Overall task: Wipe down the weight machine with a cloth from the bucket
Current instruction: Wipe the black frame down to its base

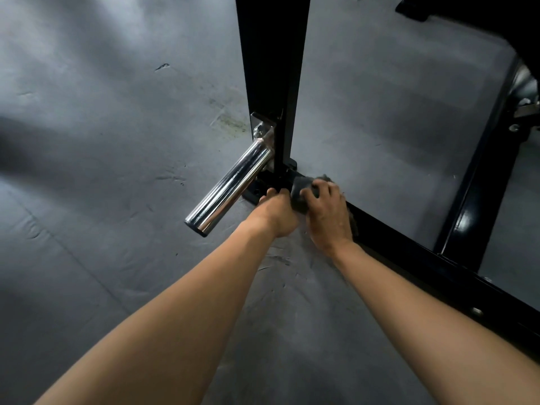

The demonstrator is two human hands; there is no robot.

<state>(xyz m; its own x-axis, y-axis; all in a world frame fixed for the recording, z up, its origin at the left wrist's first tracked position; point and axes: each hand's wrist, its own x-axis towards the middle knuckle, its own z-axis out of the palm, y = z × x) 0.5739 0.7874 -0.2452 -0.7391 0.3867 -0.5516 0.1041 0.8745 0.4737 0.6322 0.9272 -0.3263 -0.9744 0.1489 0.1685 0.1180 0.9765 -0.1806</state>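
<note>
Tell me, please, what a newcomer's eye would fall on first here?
A shiny chrome weight peg juts from the black upright toward the camera, centre frame. Just right of it, the right hand holds a grey cloth against the machine's black base rail, the left hand close beside it.

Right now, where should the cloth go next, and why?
Probably the right hand should slide the cloth back toward the person along the floor rail. The cloth sits bunched at the corner by the upright post, the rail's long stretch lies bare behind it, and the left hand grips the rail's end.
</note>
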